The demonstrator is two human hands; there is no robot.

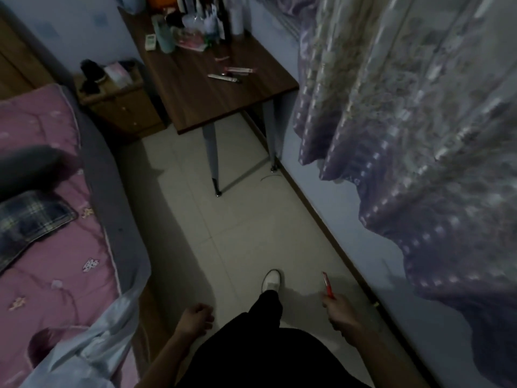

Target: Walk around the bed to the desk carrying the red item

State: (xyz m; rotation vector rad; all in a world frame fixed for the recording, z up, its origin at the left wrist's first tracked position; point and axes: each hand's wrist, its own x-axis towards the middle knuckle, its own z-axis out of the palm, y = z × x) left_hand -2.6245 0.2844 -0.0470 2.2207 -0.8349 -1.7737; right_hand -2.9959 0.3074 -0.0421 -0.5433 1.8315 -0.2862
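Observation:
My right hand [338,308] grips a slim red stick-like object [328,284], perhaps a pen or a toothbrush, which points up and away from me above the tiled floor. My left hand [195,317] hangs at my side with its fingers curled and nothing in it, close to the bed's edge. Between the hands are my dark trousers and one white shoe [271,280] stepping forward. The room is dim.
A bed with a pink cover [42,247] and a plaid pillow [25,219] runs along the left. Ahead stand a wooden desk [223,93] with bottles and pens, and a small nightstand [120,105]. A patterned curtain [405,121] hangs over the right wall.

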